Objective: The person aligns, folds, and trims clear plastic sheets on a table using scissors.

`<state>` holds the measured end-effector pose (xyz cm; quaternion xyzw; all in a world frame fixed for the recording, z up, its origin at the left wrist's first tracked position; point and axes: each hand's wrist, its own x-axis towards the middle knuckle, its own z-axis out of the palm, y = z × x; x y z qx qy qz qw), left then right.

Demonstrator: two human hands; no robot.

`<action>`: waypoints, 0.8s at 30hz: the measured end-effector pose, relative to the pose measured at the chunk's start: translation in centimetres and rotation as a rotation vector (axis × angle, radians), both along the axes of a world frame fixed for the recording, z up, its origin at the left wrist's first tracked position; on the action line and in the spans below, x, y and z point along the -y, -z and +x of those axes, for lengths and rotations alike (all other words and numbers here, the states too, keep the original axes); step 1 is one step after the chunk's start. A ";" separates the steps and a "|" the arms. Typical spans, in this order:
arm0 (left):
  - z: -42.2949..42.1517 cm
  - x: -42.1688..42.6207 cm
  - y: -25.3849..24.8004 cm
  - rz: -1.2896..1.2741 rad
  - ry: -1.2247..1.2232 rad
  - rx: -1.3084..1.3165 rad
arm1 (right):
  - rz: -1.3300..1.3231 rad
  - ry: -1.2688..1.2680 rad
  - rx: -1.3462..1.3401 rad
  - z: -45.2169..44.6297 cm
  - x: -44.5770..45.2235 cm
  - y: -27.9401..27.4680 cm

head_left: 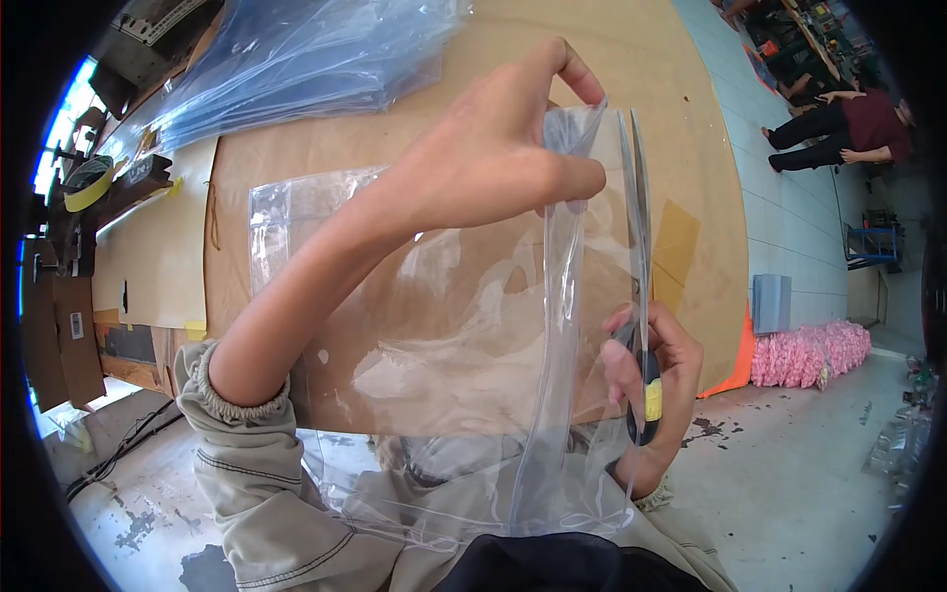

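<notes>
A large clear plastic bag with folded seams lies over the table's near edge and hangs down in front of my body. My left hand reaches across from the left and pinches its upper right corner between thumb and fingers. In my right hand, at the bag's right side, is a pair of scissors with black handles and a bit of yellow tape. The long blades point away from me, slightly apart, beside the bag's right edge. Part of the right hand shows through the clear plastic.
A pile of bluish clear plastic sheets lies at the far left of the brown-covered table. Brown tape is stuck near the right edge. Beyond stand a pink bundle, a grey box and a person in dark red.
</notes>
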<state>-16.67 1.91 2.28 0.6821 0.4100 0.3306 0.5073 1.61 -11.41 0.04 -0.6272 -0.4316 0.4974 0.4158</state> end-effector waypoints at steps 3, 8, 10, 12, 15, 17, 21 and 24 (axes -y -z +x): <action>0.0 -0.1 0.2 0.002 -0.004 -0.004 | -0.024 -0.015 0.030 0.4 0.0 0.4; 0.0 -0.2 0.4 0.002 -0.006 -0.005 | -0.013 0.006 0.052 0.3 -0.1 0.4; 0.0 -0.2 0.4 0.001 -0.003 0.004 | -0.023 0.018 0.055 0.2 -0.1 0.3; 0.0 -0.2 0.4 -0.002 0.000 0.013 | -0.035 0.032 0.054 0.1 -0.2 0.3; 0.0 -0.2 0.3 0.000 0.003 0.013 | -0.031 0.022 0.059 0.3 -0.1 0.5; -0.1 -0.3 0.3 0.008 0.004 -0.003 | -0.041 0.003 0.051 0.5 -0.1 0.4; 0.1 0.0 0.2 0.019 0.014 0.018 | 0.029 0.026 -0.022 0.1 -0.5 0.4; 0.1 0.0 0.2 0.019 0.015 0.009 | 0.008 0.024 0.001 -0.1 -0.9 0.3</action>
